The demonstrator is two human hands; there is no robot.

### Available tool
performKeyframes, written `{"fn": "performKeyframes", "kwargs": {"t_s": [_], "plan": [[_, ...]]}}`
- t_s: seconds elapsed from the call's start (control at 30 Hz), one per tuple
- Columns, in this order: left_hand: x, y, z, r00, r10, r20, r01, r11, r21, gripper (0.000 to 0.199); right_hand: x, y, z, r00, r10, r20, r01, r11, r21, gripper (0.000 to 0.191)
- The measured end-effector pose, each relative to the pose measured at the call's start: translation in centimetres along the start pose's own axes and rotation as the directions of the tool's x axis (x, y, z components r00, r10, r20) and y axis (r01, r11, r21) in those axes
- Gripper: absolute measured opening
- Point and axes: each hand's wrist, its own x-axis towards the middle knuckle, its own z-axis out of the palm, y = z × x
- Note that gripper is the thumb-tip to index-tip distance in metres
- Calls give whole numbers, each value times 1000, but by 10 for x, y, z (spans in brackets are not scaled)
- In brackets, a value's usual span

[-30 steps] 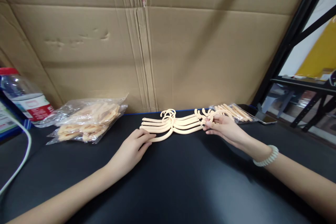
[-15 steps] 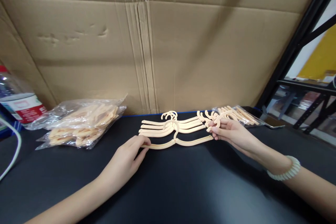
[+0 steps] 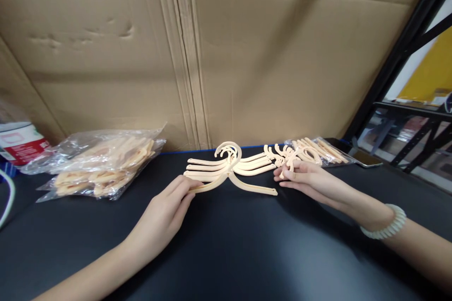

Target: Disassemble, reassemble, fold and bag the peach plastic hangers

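Note:
My left hand (image 3: 174, 202) pinches the left arm end of a cream hanger (image 3: 252, 189), whose two arms slope down from its middle and whose hook points away from me. Behind it several like hangers (image 3: 203, 168) lie in an overlapping row on the black table. At the right, my right hand (image 3: 310, 178) has its fingers closed on a small curved cream piece (image 3: 291, 165). More curved cream pieces (image 3: 278, 151) lie just behind those fingertips.
Clear plastic bags of cream parts (image 3: 102, 164) sit at the left, beside a bottle with a red and white label (image 3: 23, 143). Another bag (image 3: 325, 150) and a phone-like flat object (image 3: 367, 158) lie back right. Cardboard (image 3: 282, 66) stands behind the black table (image 3: 226, 254).
The front hanger has tilted, its right arm end moving left and nearer to me, away from my right hand. Its hook now overlaps the hooks behind. The view has shifted slightly.

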Motion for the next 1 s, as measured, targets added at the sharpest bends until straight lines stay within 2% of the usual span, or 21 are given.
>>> {"fn": "performKeyframes", "kwargs": {"t_s": [0.13,0.37,0.63,1.0], "plan": [[0,0,0,999,-32,-4,32,999,-20,15,-1,2,2,991,113,76,-122,984,128,26],[-1,0,0,999,-48,0,48,999,-22,13,-5,-3,7,975,147,169,-183,959,217,25],[-1,1,-1,999,-40,-3,40,999,-23,14,-4,-1,8,965,183,190,-220,955,200,24],[-1,4,-2,999,-50,-16,50,999,-14,14,-3,3,10,974,186,131,-203,971,124,29]]}}
